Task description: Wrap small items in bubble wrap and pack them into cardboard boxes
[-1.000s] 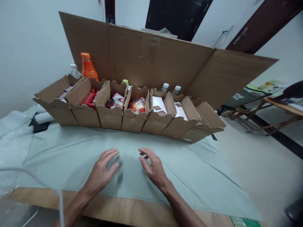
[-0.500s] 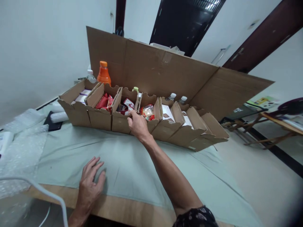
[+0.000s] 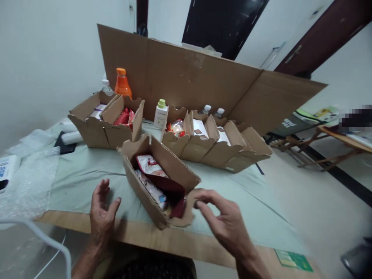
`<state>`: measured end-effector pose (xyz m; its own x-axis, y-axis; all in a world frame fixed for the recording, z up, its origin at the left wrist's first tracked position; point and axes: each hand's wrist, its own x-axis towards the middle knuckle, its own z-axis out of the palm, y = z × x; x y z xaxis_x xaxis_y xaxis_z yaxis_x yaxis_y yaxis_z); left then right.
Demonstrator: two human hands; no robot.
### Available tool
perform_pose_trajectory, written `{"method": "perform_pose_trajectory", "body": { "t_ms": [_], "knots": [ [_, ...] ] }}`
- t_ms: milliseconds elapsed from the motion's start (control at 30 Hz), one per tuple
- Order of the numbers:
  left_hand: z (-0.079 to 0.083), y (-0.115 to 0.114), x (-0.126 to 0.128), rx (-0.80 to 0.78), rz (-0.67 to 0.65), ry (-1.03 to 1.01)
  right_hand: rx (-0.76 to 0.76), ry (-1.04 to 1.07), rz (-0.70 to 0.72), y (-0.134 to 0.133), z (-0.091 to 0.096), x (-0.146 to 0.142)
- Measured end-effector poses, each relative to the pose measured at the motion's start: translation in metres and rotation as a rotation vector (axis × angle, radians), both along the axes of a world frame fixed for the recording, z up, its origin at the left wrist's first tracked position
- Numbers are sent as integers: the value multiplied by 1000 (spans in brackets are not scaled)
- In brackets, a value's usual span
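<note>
A cardboard bin [image 3: 139, 193] stands askew at the front of the table, pulled clear of the row behind it. Inside lie snack bags [image 3: 152, 166] with red and white printing, and a dark red packet lining. My right hand [image 3: 225, 221] pinches the near right wall of this bin between thumb and fingers. My left hand [image 3: 101, 211] hovers left of the bin, fingers apart, holding nothing. In the gap left in the row, a white bottle with a green cap [image 3: 161, 114] shows.
Other cardboard bins [image 3: 200, 151] with red packets, a snack bag and white boxes stand behind. A tall cardboard panel [image 3: 180, 73] rises at the back, with an orange bottle [image 3: 123, 83] before it. Bubble wrap [image 3: 35, 186] lies at the left; a white tube [image 3: 43, 232] curves nearby.
My right hand has drawn the snack bin out of the row toward me, turning it at an angle. The green-capped bottle is now uncovered. My left hand stays open, shifted slightly left.
</note>
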<state>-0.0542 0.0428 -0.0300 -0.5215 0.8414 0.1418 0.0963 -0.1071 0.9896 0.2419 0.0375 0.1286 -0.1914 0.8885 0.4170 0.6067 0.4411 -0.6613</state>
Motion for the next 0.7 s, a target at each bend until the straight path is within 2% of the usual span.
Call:
{"method": "perform_pose_trajectory", "body": {
  "t_ms": [100, 200, 267, 367, 433, 500, 600, 700],
  "knots": [
    [7, -11, 5, -29, -153, 18, -36, 162, -171, -13, -10, 51],
    [5, -25, 9, -93, -310, -10, -199, 141, -90, -31, -38, 78],
    [1, -32, 13, -139, -360, -15, -298, 48, -36, -40, -61, 77],
    [1, -30, 24, -201, -394, 19, -298, -7, -65, -38, -87, 55],
    [7, -18, 36, -206, -390, 54, -257, 20, -129, -20, -95, 40],
    [15, 4, 50, -180, -401, 79, -240, 71, -183, 6, -97, 32],
    [26, 45, 67, -122, -479, 105, -229, 131, -232, 44, -98, 34],
    [29, 73, 69, -66, -520, 150, -197, 190, -241, 59, -110, 41]
  ]
}}
